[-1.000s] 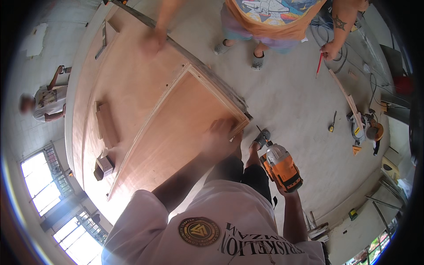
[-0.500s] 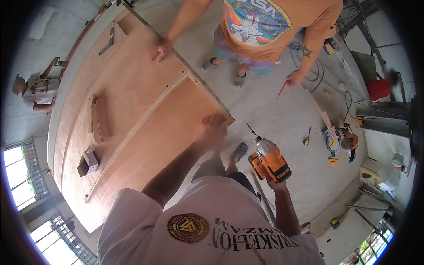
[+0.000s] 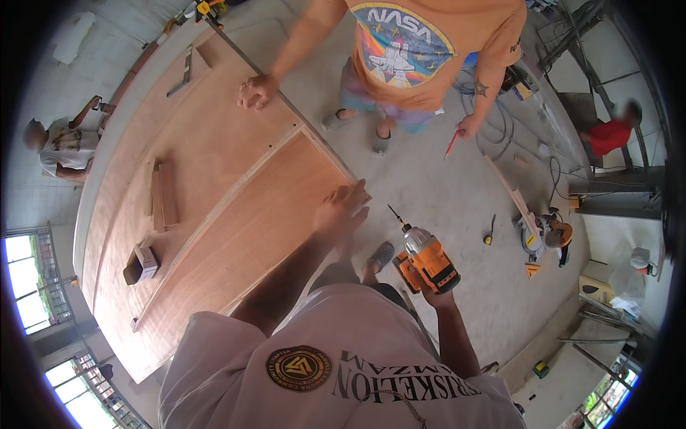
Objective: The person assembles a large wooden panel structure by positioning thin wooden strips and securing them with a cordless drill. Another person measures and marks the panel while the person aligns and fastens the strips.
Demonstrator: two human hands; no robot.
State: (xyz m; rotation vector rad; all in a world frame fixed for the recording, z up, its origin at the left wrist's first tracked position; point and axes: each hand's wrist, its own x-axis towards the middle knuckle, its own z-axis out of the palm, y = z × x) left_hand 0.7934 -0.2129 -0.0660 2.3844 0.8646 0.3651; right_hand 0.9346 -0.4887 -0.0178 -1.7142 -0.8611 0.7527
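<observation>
left hand (image 3: 341, 211) on plywood panel (image 3: 236, 214) corner, right hand (image 3: 429, 293) gripping drill (image 3: 426, 261)

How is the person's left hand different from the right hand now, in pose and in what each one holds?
The left hand lies flat on the corner of the plywood panel, fingers spread; the right hand is closed around the grip of an orange cordless drill. The left hand reaches forward over the panel; the right hand stays beside the body, over the concrete floor. Both are bare.

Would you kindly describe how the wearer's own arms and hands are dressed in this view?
Both forearms are bare: the left hand and the right hand show no gloves, and no watch or ring is visible. Short white sleeves of a T-shirt cover the upper arms.
</observation>
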